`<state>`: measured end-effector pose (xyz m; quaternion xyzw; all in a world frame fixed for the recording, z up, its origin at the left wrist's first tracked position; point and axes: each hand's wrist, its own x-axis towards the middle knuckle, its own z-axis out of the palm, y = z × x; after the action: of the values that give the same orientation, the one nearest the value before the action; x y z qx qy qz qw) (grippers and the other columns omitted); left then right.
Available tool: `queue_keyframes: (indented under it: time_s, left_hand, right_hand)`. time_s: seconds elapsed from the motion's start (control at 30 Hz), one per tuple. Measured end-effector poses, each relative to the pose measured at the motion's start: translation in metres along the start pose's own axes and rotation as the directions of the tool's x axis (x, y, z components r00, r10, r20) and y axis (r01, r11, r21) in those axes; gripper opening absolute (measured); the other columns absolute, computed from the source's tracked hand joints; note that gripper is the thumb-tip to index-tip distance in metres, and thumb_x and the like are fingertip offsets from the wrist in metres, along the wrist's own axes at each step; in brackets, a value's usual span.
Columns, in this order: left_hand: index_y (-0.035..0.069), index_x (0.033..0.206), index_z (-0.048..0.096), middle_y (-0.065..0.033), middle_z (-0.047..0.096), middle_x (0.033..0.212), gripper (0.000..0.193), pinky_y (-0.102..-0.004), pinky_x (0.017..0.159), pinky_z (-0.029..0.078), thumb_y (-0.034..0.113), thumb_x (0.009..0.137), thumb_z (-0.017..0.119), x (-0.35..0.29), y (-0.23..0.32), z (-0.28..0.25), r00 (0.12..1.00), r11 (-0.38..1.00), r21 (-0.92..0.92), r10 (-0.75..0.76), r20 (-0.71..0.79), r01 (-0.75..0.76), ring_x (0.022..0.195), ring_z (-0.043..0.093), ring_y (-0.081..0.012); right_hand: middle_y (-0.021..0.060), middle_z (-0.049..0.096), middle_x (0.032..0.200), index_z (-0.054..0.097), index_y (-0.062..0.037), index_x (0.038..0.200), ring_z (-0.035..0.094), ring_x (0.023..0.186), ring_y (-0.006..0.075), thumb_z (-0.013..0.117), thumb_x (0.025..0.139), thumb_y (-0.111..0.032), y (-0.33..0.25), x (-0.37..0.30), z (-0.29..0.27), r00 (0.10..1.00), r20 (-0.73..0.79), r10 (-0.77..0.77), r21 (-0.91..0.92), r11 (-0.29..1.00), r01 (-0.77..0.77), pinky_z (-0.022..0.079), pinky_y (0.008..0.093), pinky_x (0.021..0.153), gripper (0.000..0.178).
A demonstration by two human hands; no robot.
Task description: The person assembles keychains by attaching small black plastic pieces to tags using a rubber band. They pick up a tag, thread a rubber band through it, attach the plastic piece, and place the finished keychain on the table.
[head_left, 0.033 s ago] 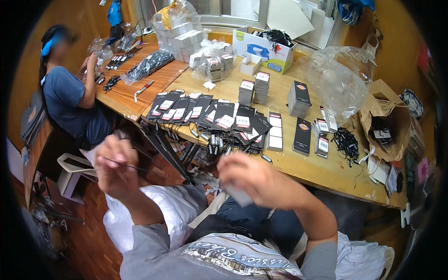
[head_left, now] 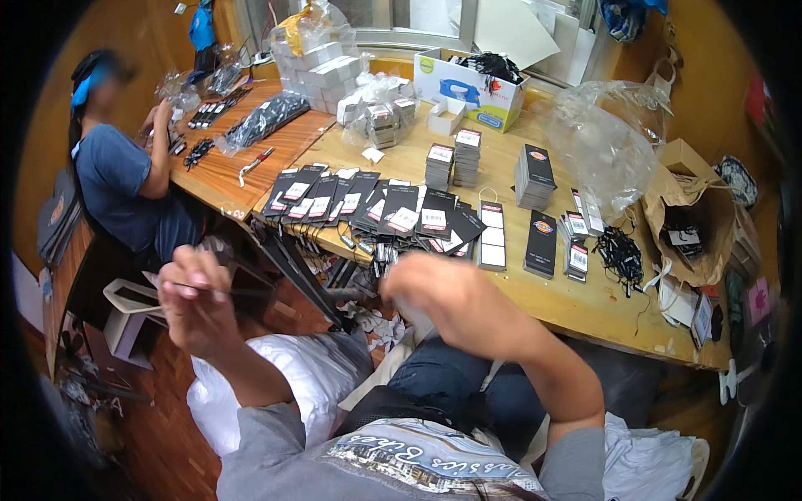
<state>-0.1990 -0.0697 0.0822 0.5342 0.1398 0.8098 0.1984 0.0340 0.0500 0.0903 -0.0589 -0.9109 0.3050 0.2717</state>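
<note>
My left hand is raised over the floor to the left of my lap, its fingers pinched on a thin dark cord that stretches toward my right hand. Motion blurs my right hand, which is curled at the table's front edge. Below its fingers shows a pale flat tag, smeared and partly hidden. Just beyond lies a spread of black hang tags with white labels, their dark strings hanging over the edge.
Stacks of tags stand on the wooden table. To the right are a heap of black strings and an open paper bag. A printed carton sits at the back. On the left a co-worker handles small items.
My right hand has turned and shifted slightly, so less of the pale tag shows. My left hand has moved a little to the left with the cord.
</note>
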Motion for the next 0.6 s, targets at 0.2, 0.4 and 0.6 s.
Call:
queue_keyframes:
  time_s: [0.2, 0.4, 0.6]
  left_hand:
    - [0.0, 0.068, 0.05, -0.0058, 0.049, 0.077, 0.014, -0.0191, 0.056, 0.031, 0.007, 0.08, 0.047, -0.004, -0.008, -0.058, 0.982, 0.622, 0.782, 0.116, -0.149, 0.045, 0.062, 0.039, -0.0088]
    - [-0.001, 0.068, 0.053, -0.0059, 0.05, 0.066, 0.01, -0.022, 0.054, 0.036, 0.005, 0.076, 0.052, -0.03, -0.012, -0.088, 0.961, 0.009, 0.965, -0.099, -0.258, 0.261, 0.059, 0.047, -0.0122]
    - [0.001, 0.092, 0.053, -0.0106, 0.051, 0.089, 0.029, -0.0317, 0.076, 0.037, 0.008, 0.065, 0.064, -0.015, -0.036, -0.046, 0.971, -0.151, 0.966, -0.087, -0.223, 0.209, 0.083, 0.047, -0.0236]
  right_hand:
    - [0.0051, 0.061, 0.076, 0.062, -0.0113, 0.077, 0.057, 0.071, 0.0206, 0.054, 0.068, -0.006, 0.091, 0.105, 0.025, 0.868, -0.415, -0.275, -0.505, 0.863, 0.032, 0.043, 0.0323, 0.065, 0.013]
    - [0.0042, 0.058, 0.076, 0.058, -0.0074, 0.071, 0.056, 0.081, 0.0196, 0.052, 0.065, -0.008, 0.145, 0.122, 0.117, 0.982, -0.191, 0.011, -0.69, 0.71, -0.142, 0.045, 0.0322, 0.066, 0.008]
    - [0.0109, 0.06, 0.083, 0.061, -0.0061, 0.087, 0.057, 0.081, 0.023, 0.054, 0.07, -0.006, 0.099, 0.092, 0.032, 0.928, -0.32, 0.191, -0.358, 0.883, -0.305, 0.044, 0.0326, 0.071, 0.018]
